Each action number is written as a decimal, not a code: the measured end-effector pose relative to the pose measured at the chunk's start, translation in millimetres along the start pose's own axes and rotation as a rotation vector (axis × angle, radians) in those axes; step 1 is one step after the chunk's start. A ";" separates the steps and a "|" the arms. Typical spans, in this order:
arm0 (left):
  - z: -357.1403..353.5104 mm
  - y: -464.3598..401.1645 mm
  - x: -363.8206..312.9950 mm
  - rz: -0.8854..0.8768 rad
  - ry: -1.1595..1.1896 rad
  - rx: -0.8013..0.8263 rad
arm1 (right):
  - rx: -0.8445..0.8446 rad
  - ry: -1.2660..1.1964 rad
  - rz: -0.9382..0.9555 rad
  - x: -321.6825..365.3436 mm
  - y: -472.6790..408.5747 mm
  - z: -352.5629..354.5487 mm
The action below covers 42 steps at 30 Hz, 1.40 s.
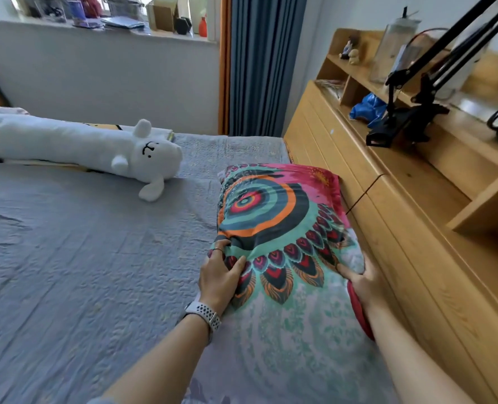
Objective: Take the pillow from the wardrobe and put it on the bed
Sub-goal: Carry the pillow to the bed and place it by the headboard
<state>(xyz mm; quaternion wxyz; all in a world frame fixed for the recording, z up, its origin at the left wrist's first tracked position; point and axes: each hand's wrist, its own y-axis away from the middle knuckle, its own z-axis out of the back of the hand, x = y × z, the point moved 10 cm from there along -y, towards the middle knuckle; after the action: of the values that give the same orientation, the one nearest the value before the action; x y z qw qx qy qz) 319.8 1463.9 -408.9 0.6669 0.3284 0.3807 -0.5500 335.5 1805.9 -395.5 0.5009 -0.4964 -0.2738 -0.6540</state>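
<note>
A colourful pillow [277, 217] with a ringed eye pattern and feather shapes lies on the grey-blue bed [81, 258], close against the wooden headboard on the right. My left hand [221, 272] grips the pillow's left edge, thumb on top; it wears a ring and a white watch. My right hand [361, 279] holds the pillow's right edge, fingers tucked under next to the headboard. The wardrobe is out of view.
A long white plush toy [96, 150] lies across the far side of the bed. The wooden headboard shelf unit [402, 199] carries a black clamp arm [411, 121], a blue bag [368, 109] and small figures. A blue curtain [259, 65] hangs beyond.
</note>
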 end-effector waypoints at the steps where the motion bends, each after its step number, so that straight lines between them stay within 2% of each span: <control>1: -11.7 -4.0 5.2 0.002 -0.015 0.008 | 0.008 0.017 -0.010 -11.8 -7.5 0.6; 10: -73.6 -27.5 39.1 0.064 -0.046 0.075 | -0.030 0.092 -0.105 -76.4 -37.9 0.9; 17: -91.0 -55.9 66.2 0.116 -0.092 0.125 | 0.068 0.162 -0.303 -121.9 -49.4 -23.2; 21: -109.0 -51.5 96.9 0.183 -0.272 0.298 | 0.129 0.314 -0.464 -151.2 -28.8 -34.7; 24: -109.3 -38.5 113.9 0.226 -0.611 0.400 | 0.257 0.570 -0.686 -169.9 -1.2 -38.8; 25: -107.9 -40.9 107.1 0.176 -0.660 0.386 | 0.236 0.664 -0.643 -161.5 -1.5 -37.6; 26: -108.9 -46.5 96.3 0.103 -0.661 0.364 | 0.169 0.732 -0.511 -144.9 -8.7 -37.3; 28: -117.6 -60.7 72.6 -0.041 -0.645 0.347 | 0.014 0.827 -0.154 -98.1 -22.8 -42.5; 30: -134.6 -70.9 57.5 -0.120 -0.685 0.396 | 0.014 0.873 -0.003 -74.8 -29.0 -61.0; 34: -174.3 -76.9 53.4 -0.156 -0.700 0.503 | 0.197 0.926 -0.084 -103.0 -27.3 -102.4; 42: -221.9 -88.0 84.7 -0.143 -0.695 0.484 | 0.205 0.970 -0.118 -157.1 -35.3 -113.9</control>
<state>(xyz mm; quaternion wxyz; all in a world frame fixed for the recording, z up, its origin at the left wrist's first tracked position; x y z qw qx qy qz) 209.7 1597.2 -594.0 0.6196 0.2433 0.0151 -0.7461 260.9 1780.9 -576.3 0.5791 -0.0668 -0.0999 -0.8064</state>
